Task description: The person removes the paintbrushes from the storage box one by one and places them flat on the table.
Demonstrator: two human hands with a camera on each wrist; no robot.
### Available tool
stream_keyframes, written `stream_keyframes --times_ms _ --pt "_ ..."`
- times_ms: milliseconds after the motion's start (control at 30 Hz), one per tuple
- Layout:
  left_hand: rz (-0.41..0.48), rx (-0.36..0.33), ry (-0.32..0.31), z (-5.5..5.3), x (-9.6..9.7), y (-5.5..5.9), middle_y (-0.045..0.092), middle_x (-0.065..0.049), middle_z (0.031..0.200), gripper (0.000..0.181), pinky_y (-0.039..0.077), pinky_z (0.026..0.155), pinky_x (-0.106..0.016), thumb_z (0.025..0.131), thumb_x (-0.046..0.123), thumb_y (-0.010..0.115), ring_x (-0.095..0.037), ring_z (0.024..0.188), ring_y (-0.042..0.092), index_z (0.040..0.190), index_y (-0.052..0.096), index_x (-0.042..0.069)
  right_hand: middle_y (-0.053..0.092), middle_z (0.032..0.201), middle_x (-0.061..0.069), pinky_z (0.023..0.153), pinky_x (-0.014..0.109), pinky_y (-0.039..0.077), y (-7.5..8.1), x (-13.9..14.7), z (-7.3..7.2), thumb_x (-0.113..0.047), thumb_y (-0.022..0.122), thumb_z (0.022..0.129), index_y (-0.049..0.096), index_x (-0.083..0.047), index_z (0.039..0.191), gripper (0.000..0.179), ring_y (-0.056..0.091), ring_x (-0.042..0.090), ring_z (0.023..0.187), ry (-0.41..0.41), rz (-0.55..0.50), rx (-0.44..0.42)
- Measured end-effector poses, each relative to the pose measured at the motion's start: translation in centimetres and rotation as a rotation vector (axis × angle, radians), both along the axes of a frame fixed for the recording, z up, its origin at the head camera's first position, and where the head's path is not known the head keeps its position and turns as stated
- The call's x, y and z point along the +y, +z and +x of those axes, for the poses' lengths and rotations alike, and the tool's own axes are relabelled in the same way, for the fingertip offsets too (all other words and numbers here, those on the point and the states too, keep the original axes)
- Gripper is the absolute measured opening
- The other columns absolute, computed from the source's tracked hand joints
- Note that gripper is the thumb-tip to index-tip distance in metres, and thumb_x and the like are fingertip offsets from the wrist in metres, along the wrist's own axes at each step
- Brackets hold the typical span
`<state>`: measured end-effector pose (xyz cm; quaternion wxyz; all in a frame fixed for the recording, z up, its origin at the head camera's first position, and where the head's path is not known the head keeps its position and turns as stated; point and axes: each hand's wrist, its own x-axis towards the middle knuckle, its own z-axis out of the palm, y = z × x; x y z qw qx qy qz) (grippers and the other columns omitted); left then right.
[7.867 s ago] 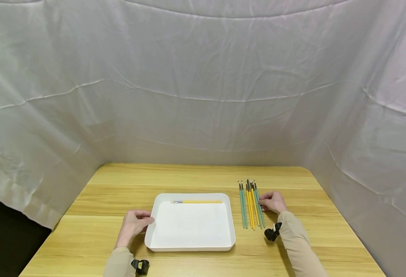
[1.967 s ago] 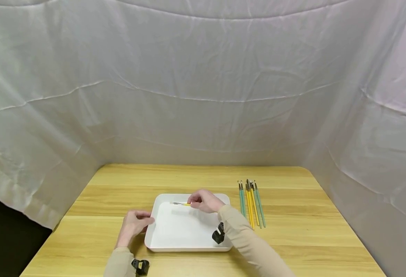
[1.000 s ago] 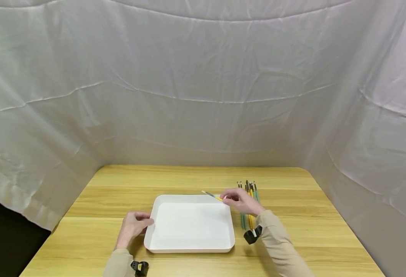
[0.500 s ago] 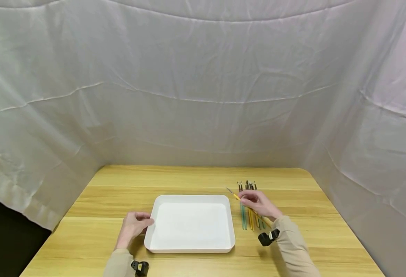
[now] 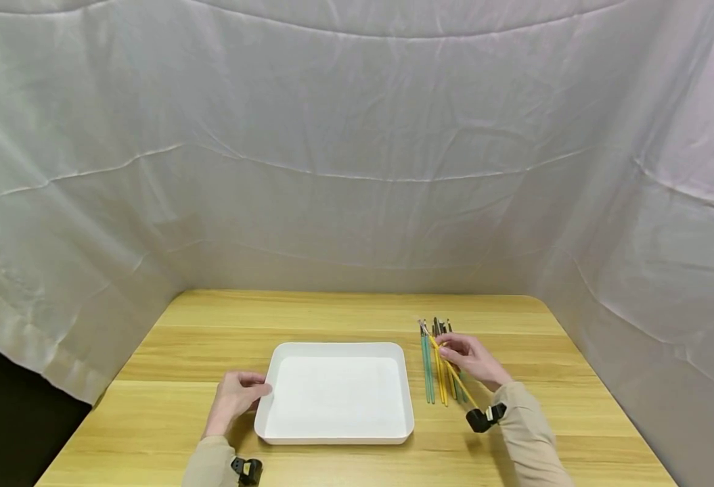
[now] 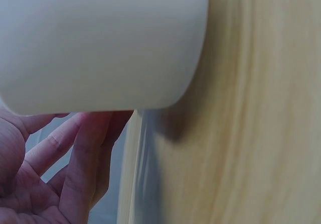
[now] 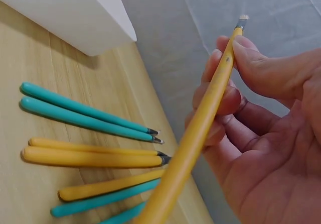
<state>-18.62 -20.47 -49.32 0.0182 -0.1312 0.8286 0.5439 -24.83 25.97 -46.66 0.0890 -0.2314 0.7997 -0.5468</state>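
Observation:
My right hand point(image 5: 472, 358) pinches a yellow-handled paintbrush point(image 7: 200, 118) between thumb and fingers. This paintbrush slants, bristles toward the back left, and overlaps a row of paintbrushes point(image 5: 426, 372) with green and yellow handles. In the right wrist view, those paintbrushes point(image 7: 95, 156) lie on the table below the held one. At the left rim of a white tray point(image 5: 338, 399), my left hand point(image 5: 235, 399) grips the edge, thumb at the rim and fingers against the outer side. The left wrist view shows these fingers point(image 6: 90, 158) meeting the tray wall point(image 6: 110, 58), their tips hidden behind it.
The wooden table point(image 5: 308, 314) carries the tray at centre and the paintbrush row to its right. Grey cloth point(image 5: 357, 223) hangs behind and along both sides. Each wrist wears a small black camera, such as the right-hand camera point(image 5: 480, 420).
The yellow paintbrush, earlier lying in the tray, was picked up by my right hand and carried right over the row, turning from crosswise to slanted. My left hand has stayed at the rim.

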Motion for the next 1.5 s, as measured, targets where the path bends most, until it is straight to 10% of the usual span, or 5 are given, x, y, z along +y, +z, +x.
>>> stream_keyframes --times_ms 433,1500 --pt "0.006 -0.002 -0.005 0.0 0.1 0.2 0.072 -0.023 0.093 0.031 0.064 0.067 -0.035 0.081 0.000 0.073 -0.018 0.072 0.069 0.108 0.069 -0.015 0.063 0.085 -0.010 0.060 0.019 0.049 -0.5 1.2 -0.1 -0.008 0.055 0.102 0.059 0.003 0.116 0.019 0.055 0.004 0.069 -0.043 -0.067 -0.032" --pt "0.004 -0.008 -0.009 0.1 -0.1 0.2 0.073 -0.026 0.097 0.030 0.064 0.067 -0.036 0.083 0.000 0.071 -0.019 0.073 0.071 0.109 0.068 -0.015 0.067 0.085 -0.006 0.064 0.022 0.057 -1.6 4.7 -0.7 0.003 0.050 0.100 0.039 0.027 0.125 0.036 0.060 0.005 0.071 -0.171 -0.100 -0.108"
